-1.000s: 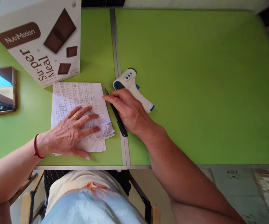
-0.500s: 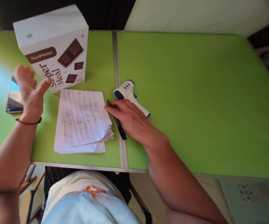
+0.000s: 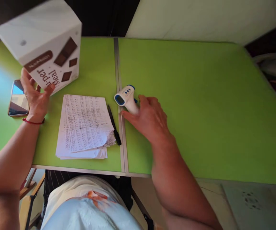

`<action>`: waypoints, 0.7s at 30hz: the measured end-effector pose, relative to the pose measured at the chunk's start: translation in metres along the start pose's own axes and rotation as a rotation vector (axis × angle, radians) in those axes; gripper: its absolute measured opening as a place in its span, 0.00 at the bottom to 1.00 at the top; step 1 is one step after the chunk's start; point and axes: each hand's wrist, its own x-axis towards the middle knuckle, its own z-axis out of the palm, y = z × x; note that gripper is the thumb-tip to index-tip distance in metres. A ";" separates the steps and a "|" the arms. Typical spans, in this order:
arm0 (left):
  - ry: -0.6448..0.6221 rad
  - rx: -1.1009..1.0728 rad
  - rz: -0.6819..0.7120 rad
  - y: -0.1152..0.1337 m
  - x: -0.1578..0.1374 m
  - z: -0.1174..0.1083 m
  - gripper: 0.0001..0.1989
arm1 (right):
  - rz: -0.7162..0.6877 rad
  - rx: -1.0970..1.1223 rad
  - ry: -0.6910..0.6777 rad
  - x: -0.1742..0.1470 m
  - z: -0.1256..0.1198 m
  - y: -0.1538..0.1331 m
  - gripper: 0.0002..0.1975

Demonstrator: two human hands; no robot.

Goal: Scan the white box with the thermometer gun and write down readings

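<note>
My left hand (image 3: 37, 99) is closed on the lower left edge of a white NutriMotion box (image 3: 49, 28), thumb on the printed front and fingers round the left side. The box is tilted; whether its base still touches the table I cannot tell. My right hand (image 3: 151, 118) has its thumb and fingers round the handle of a white and blue infrared thermometer (image 3: 125, 95), whose small screen faces me. Left of the thermometer lies a black pen (image 3: 114, 124), along the right edge of a stack of handwritten sheets (image 3: 85, 124).
A smartphone (image 3: 18, 99) lies face up beside my left hand. The green table (image 3: 200, 105) has a metal seam (image 3: 122, 134) running front to back. A wall (image 3: 188, 19) stands behind it, and a wooden chair arm (image 3: 33, 191) is below the front edge.
My left hand has taken hold of the box, which has shifted left and tilted. My right hand has moved from beside the pen to the thermometer's handle, and the thermometer has turned. The pen lies farther left.
</note>
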 end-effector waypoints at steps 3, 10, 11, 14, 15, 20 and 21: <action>0.146 -0.002 0.129 0.021 0.001 0.005 0.40 | 0.157 0.019 -0.135 0.000 0.005 0.007 0.26; -0.055 -0.286 -0.043 0.069 -0.024 0.037 0.27 | 0.206 0.800 -0.049 0.004 -0.015 -0.040 0.21; -0.062 -0.303 -0.088 0.072 -0.028 0.041 0.27 | 0.187 0.989 -0.084 0.003 -0.020 -0.050 0.23; -0.098 -0.294 -0.182 0.074 -0.036 0.047 0.27 | 0.184 1.352 -0.370 -0.006 -0.029 -0.077 0.25; -0.109 -0.286 -0.204 0.074 -0.038 0.048 0.28 | 0.211 1.397 -0.452 -0.010 -0.030 -0.084 0.25; -0.139 -0.252 -0.237 0.066 -0.042 0.051 0.28 | 0.391 1.411 -0.582 -0.022 -0.019 -0.104 0.20; -0.143 -0.248 -0.230 0.065 -0.042 0.052 0.27 | 0.410 1.394 -0.581 -0.023 -0.016 -0.105 0.19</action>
